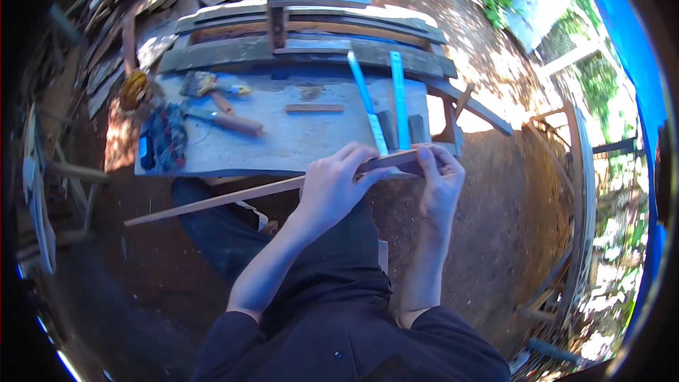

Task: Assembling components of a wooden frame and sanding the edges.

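A long, thin wooden strip (pixel 219 199) slants across my lap, its far end reaching down to the left beyond the bench edge. My left hand (pixel 336 178) is closed around the strip near its right end. Close beside it, my right hand (pixel 437 173) pinches the tip between thumb and fingers. Something pale and flat shows beneath the strip between the hands; I cannot make out what it is. Just beyond my fingers, two flat light-blue strips (pixel 367 102) (pixel 398 95) lie on the workbench (pixel 276 145). A short wooden piece (pixel 315 108) rests further back on it.
At the bench's left lie a brush (pixel 200 85), a tool with a wooden handle (pixel 239 124) and a dark crumpled cloth (pixel 167 138). Planks and a wooden frame (pixel 277 21) stand along the far side. Scrap wood (pixel 120 7) is heaped at the far left.
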### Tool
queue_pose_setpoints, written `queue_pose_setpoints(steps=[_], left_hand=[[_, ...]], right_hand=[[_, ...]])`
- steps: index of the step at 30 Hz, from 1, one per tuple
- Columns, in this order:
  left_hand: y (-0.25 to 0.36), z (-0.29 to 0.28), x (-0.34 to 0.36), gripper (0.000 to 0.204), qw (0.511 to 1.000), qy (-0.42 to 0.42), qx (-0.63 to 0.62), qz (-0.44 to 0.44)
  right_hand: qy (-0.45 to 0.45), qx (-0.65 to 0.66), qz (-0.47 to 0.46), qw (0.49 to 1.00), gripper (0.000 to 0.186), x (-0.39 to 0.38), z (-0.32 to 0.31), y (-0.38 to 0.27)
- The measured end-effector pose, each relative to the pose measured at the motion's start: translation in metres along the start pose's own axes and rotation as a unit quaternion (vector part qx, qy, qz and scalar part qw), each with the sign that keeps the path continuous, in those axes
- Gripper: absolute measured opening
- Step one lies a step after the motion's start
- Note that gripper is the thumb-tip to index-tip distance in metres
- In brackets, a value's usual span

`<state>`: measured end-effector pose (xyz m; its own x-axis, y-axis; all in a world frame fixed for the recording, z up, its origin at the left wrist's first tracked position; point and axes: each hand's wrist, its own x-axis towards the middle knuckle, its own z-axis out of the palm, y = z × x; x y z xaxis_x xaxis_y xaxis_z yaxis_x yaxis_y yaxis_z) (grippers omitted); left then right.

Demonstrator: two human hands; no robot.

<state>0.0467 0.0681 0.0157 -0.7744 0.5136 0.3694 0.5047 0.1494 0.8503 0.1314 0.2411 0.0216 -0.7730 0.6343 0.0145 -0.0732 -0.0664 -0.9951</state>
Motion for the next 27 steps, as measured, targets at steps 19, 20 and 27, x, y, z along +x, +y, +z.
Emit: queue_pose_setpoints(steps=[19,20,27], left_hand=[[-0.111,-0.2,-0.129,0.028,0.927,0.259,0.233,-0.138],[-0.11,-0.19,-0.127,0.029,0.934,0.263,0.197,-0.138],[-0.121,-0.168,-0.127,0.021,0.935,0.303,0.152,-0.105]], right_hand=[[0.021,-0.5,-0.552,0.667,0.066,0.176,0.149,-0.036],[0.027,-0.531,-0.57,0.626,0.078,0.198,0.163,-0.039],[-0.278,-0.643,-0.244,0.671,0.103,0.28,0.234,-0.019]])
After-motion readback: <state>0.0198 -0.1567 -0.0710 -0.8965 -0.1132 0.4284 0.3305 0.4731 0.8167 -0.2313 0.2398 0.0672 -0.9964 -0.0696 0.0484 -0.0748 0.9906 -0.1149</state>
